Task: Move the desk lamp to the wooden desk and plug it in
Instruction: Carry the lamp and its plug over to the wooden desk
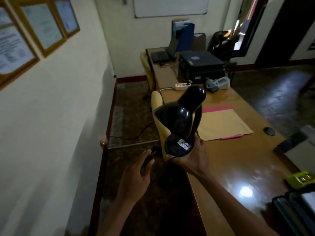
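Observation:
A glossy black desk lamp [179, 116] is tilted in the air over the left edge of the long wooden desk [238, 159]. My right hand [192, 159] grips its round base from below. My left hand [136, 178] is lower and to the left, fingers closed around the lamp's black plug [148, 159]; the thin black cord [162, 171] runs from the base toward that hand. A white power strip [182, 86] with a lit red switch lies farther along the desk, beyond the lamp's shade.
On the desk lie a tan folder [225, 123] over a pink one, a pink pen [232, 137], a black printer [202, 65], a laptop [162, 55] and a yellow-green device [301, 179]. Yellow chairs [158, 106] stand along its left side. A white wall [59, 116] is at left.

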